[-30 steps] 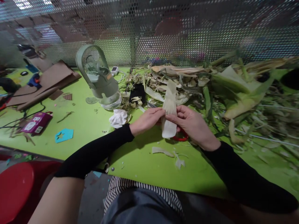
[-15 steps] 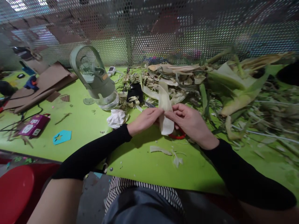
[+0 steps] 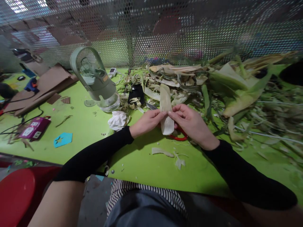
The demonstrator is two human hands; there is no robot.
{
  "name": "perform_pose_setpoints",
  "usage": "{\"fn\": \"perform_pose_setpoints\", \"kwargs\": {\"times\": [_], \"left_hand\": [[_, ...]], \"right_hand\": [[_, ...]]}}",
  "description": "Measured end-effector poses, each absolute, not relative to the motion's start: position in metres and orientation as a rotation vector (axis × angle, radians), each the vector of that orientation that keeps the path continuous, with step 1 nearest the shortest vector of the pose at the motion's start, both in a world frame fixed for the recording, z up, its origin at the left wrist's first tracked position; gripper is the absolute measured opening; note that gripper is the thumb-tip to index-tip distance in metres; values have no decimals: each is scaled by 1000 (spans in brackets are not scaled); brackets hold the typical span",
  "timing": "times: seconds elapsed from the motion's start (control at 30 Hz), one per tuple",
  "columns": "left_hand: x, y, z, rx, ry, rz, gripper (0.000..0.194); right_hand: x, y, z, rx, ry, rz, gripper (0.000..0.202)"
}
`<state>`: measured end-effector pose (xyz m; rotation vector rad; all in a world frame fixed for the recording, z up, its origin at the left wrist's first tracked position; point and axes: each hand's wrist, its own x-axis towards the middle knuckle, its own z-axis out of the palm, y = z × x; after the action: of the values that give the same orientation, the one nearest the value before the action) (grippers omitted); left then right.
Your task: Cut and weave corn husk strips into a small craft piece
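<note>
A pale strip of corn husk (image 3: pixel 166 97) stands lengthwise between my hands above the green table (image 3: pixel 142 167). My left hand (image 3: pixel 148 122) pinches its left edge near the middle. From the other side, my right hand (image 3: pixel 188 121) grips it with thumb and fingers, the two thumbs almost touching over the husk. Behind and below the right hand shows a red scissor handle (image 3: pixel 178 138), and grey blades point out past the left fingertips. Small husk scraps (image 3: pixel 163 152) lie in front of the hands.
Heaped husks (image 3: pixel 180 71) and large green leaves (image 3: pixel 241 88) run along the back and right. Left of my hands are crumpled white tissue (image 3: pixel 117 120), a green-lidded bottle (image 3: pixel 99 82), a purple box (image 3: pixel 35 127) and cardboard (image 3: pixel 47 85). A perforated screen (image 3: pixel 132 34) stands behind.
The husk strip has tilted a little more upright and shifted slightly left. Both thumbs have come closer together on it, and my right hand has moved slightly left.
</note>
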<state>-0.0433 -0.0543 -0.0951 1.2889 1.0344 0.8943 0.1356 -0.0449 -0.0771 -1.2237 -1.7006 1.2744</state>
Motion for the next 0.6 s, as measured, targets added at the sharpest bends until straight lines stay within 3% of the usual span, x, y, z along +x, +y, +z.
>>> {"fn": "perform_pose_setpoints", "kwargs": {"times": [0.33, 0.43, 0.6], "left_hand": [[-41, -55, -95, 1124, 978, 985, 18], [-42, -53, -97, 1168, 1014, 1055, 8], [-47, -47, -97, 1186, 1027, 993, 11]], "right_hand": [[139, -40, -80, -1248, -1841, 852, 47], [139, -41, -79, -1262, -1891, 819, 44], [138, -41, -79, -1267, -1821, 894, 43]]}}
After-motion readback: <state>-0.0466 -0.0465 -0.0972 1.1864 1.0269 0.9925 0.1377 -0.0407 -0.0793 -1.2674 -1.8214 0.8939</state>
